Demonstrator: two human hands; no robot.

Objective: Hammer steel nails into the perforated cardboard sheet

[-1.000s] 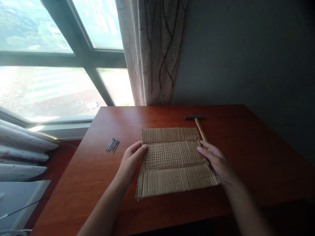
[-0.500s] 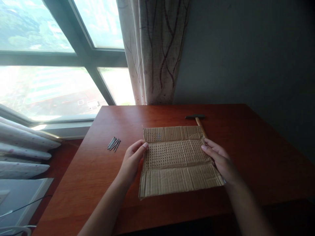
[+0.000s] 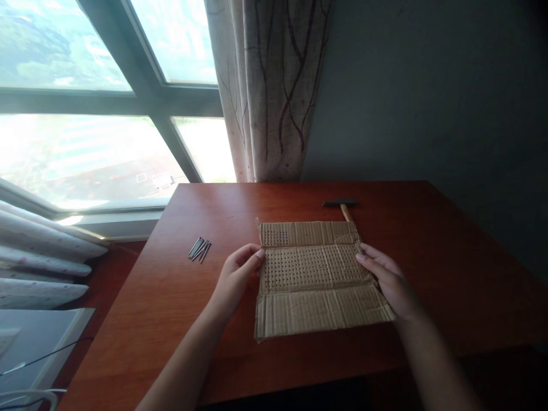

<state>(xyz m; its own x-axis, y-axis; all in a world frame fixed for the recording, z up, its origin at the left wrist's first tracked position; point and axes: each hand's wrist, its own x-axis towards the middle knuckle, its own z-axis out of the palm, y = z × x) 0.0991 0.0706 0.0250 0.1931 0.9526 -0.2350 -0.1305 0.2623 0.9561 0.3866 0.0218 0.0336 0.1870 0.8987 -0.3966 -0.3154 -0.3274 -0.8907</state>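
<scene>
A creased sheet of brown cardboard (image 3: 317,266) is held up over the table between my two hands. Rows of small holes cover its middle panel, and a small patch of holes shows at the upper left. My left hand (image 3: 238,274) pinches the left edge, thumb on the front face. On the right edge, my right hand (image 3: 387,277) grips with its thumb in front and fingers behind. Beyond the sheet lies a hammer (image 3: 340,203), its wooden handle partly hidden by the cardboard. Several nails (image 3: 200,249) lie in a loose pile left of my left hand.
The reddish-brown wooden table (image 3: 149,319) has its far edge by a patterned curtain (image 3: 278,91) and a dark wall. A large window (image 3: 98,154) is at the left. Cables (image 3: 40,394) hang near a white panel at lower left.
The cardboard has shifted slightly to the right with both hands still gripping it, covering a bit more of the hammer's handle. The nails and hammer lie as before.
</scene>
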